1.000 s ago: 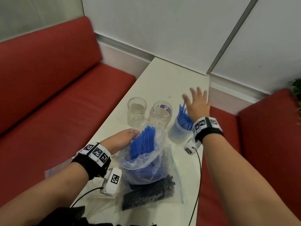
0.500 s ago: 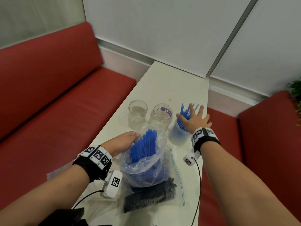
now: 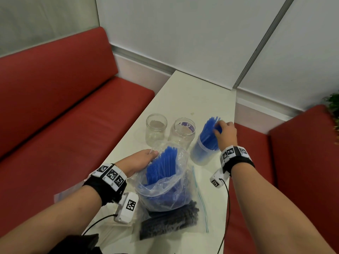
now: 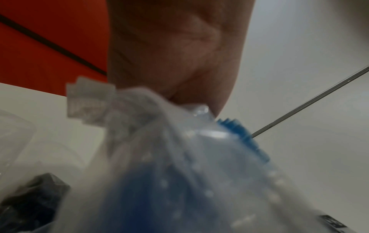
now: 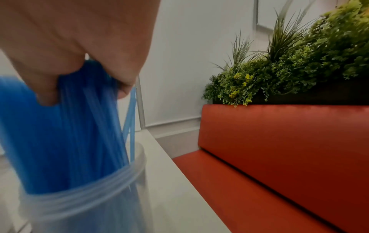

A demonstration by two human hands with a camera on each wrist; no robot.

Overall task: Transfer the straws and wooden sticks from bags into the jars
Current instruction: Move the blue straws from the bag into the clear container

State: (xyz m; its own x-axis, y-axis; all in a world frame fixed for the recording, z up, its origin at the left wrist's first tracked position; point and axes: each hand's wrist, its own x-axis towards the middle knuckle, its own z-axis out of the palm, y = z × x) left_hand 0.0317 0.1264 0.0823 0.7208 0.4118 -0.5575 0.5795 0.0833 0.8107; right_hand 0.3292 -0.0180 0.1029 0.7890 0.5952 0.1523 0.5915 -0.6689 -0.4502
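A clear plastic bag (image 3: 163,182) full of blue straws (image 3: 161,165) stands near the table's front. My left hand (image 3: 152,154) holds its left rim, the plastic bunched against the palm (image 4: 169,55). To the right stands a plastic jar (image 3: 200,154) with more blue straws (image 3: 209,134) upright in it. My right hand (image 3: 218,128) grips the tops of these straws, with its fingers (image 5: 46,88) curled round the bundle (image 5: 69,134). A zip bag of dark sticks (image 3: 170,222) lies flat under the straw bag.
Two empty glass jars (image 3: 156,131) (image 3: 184,134) stand side by side left of the straw jar. The narrow white table (image 3: 201,99) runs to the wall between red benches (image 3: 64,125). Plants (image 5: 299,63) top the right bench back.
My right hand, open above the jar a second ago, has come down and curled round the straws in the jar. My left hand has stayed on the bag.
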